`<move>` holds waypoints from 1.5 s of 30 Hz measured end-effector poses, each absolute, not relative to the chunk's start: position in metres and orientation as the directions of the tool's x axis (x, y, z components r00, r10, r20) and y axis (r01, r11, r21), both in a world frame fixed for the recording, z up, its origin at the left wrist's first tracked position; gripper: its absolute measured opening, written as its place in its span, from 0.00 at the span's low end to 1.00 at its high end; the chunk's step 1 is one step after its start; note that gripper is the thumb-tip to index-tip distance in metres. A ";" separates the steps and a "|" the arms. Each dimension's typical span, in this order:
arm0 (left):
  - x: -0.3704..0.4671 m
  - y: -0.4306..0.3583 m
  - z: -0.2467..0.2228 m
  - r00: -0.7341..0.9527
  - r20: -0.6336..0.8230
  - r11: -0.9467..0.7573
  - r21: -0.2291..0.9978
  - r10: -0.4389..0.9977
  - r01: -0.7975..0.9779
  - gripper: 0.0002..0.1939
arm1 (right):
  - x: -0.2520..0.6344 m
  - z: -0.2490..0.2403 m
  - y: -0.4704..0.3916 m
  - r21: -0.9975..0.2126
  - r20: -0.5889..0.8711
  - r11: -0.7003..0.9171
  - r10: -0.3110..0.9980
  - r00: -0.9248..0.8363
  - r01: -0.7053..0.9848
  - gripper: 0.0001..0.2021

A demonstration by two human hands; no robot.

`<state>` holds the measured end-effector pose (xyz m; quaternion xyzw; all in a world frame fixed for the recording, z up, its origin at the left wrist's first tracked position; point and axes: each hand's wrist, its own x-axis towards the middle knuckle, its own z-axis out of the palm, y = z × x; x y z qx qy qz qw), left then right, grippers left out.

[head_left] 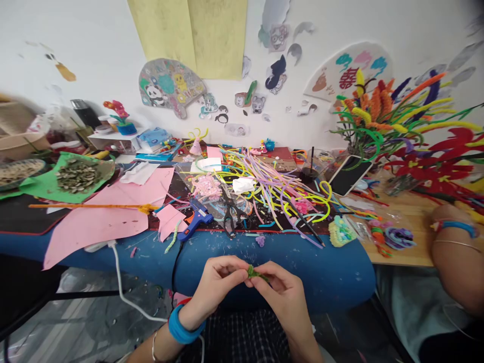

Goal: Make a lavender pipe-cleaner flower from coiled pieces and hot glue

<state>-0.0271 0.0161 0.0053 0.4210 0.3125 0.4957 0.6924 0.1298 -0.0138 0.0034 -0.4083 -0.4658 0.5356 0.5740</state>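
A small green fuzzy piece [257,274], which looks like bent pipe cleaner, is pinched between both hands in front of the table's edge. My left hand [226,276] grips its left end with thumb and fingertips. From the other side my right hand [279,283] holds it with thumb and forefinger. Fingers cover part of the piece, so its full shape is hidden. Beyond the hands lie a blue glue gun [196,220], black-handled scissors [230,219] and a tiny purple tuft [260,241].
Loose pipe cleaners [276,181] pile up mid-table. Pink paper [102,227] and a green sheet [41,181] with dried bits spread leftward. A phone [348,175] leans before a pipe-cleaner bouquet [378,108]. Another person's arm [451,257] rests at right. A white cable [123,287] hangs down.
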 end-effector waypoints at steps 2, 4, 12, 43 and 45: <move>-0.029 0.017 0.008 0.317 -0.022 0.151 0.909 0.948 -0.389 0.06 | 0.130 0.002 -0.014 -0.973 0.095 0.091 0.995 -0.007 -0.210 0.04; -0.031 0.018 0.009 0.311 -0.009 0.121 0.932 0.950 -0.343 0.07 | 0.129 0.000 -0.014 -0.978 0.083 0.079 0.996 -0.012 -0.192 0.03; -0.038 0.026 0.014 0.333 -0.007 0.073 0.980 0.943 -0.186 0.12 | 0.130 0.000 -0.007 -0.976 0.215 0.216 0.976 0.017 -0.019 0.04; -0.043 0.032 0.018 0.438 0.380 -0.521 0.811 0.815 0.266 0.06 | 0.135 -0.018 -0.012 -0.956 0.278 0.286 0.953 0.117 -0.059 0.07; -0.046 0.035 0.023 0.512 0.382 -0.566 0.779 0.769 0.269 0.07 | 0.146 -0.014 -0.010 -0.937 0.346 0.341 0.936 0.071 0.072 0.06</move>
